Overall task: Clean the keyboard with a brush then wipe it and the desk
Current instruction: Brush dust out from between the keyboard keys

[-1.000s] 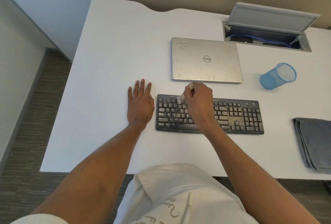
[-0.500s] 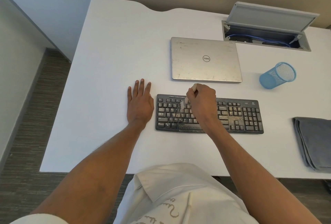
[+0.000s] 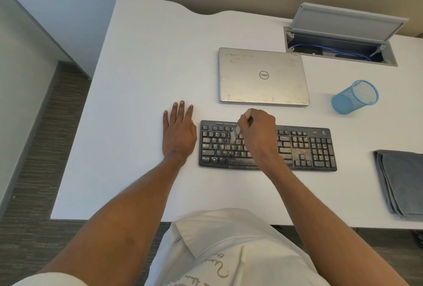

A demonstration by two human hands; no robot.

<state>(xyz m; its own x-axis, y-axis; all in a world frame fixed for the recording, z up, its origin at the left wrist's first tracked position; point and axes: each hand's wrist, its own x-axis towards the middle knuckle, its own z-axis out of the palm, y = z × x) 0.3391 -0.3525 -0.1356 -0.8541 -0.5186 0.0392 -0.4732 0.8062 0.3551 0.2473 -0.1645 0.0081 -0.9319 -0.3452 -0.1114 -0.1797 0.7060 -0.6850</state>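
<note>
Keyboard (image 3: 320,148) under right hand (image 3: 258,136), beside left hand (image 3: 179,134)

**Cream shirt, short sleeve**

A cream shirt (image 3: 229,249) is worn, seen from above at the bottom edge of the view. A folded collar flap (image 3: 206,230) is laid across its front, with a stitched seam below it. Brown cursive script (image 3: 218,271) is set lower down and cannot be read. A short pale sleeve (image 3: 52,280) is seen on the left arm. The forearms are left bare down to the left hand (image 3: 179,134) and right hand (image 3: 259,133).
</note>
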